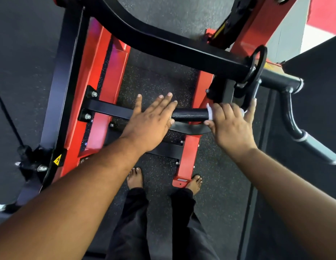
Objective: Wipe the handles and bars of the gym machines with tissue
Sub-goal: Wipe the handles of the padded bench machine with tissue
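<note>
Over the red machine frame [99, 59], I see right hand [231, 126] curled round the black handle [189, 115], white tissue [210, 112] pinched under its fingers against the grip. Left hand [150, 124] flat, fingers straight, resting on the same bar's other end

There is only one view, worn on my head, and it looks forward and steeply down past my chest. My forearms reach in from the lower left and lower right corners toward the middle of the frame, and my bare feet [164, 182] stand on the speckled floor [157, 79] just below centre. It sits close: the red machine frame [99, 72] fills the upper half. The wide lens bends straight edges outward near the borders.
</note>
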A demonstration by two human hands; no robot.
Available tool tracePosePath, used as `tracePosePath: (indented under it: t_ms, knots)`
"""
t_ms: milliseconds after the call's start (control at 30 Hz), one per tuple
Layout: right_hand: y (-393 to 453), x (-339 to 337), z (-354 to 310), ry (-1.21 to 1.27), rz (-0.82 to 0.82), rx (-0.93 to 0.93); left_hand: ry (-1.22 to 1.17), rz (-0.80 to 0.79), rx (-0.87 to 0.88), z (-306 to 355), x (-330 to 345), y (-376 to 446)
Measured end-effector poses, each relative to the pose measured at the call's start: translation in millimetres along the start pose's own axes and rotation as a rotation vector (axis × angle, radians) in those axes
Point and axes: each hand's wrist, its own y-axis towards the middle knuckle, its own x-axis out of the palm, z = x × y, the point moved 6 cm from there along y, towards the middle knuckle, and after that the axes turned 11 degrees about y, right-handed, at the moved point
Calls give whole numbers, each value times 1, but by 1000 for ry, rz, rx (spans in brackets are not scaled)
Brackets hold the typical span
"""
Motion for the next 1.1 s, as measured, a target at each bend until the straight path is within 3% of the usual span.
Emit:
tracePosePath:
  t_ms: [233, 333, 467, 600, 667, 800, 900, 1033, 1100]
  knots:
    - [38, 10, -61, -87, -15, -324, 11, -13, 12, 1, -2, 0]
    - [16, 5, -25, -76, 36, -227, 5, -13, 7, 0, -1, 0]
    - [3, 3, -17, -50, -54, 14, 16, 4, 24, -2, 2, 1]
    - [32, 11, -79, -64, -121, -226, 40, 3, 69, -8, 1, -1]
    - [38, 8, -74, -40, -145, -272, 52, 15, 67, -13, 1, -4]
    - [-1, 11, -20, -124, -114, -68, 53, -13, 19, -26, 7, -10]
    - [-14, 19, -28, -162, -150, 37, 80, -43, 24, -26, 11, -14]
    - [29, 17, -105, -44, -32, -153, 53, -41, 11, -27, 11, -19]
    - [46, 17, -128, 43, -63, -204, 49, -68, -23, -31, 11, -20]
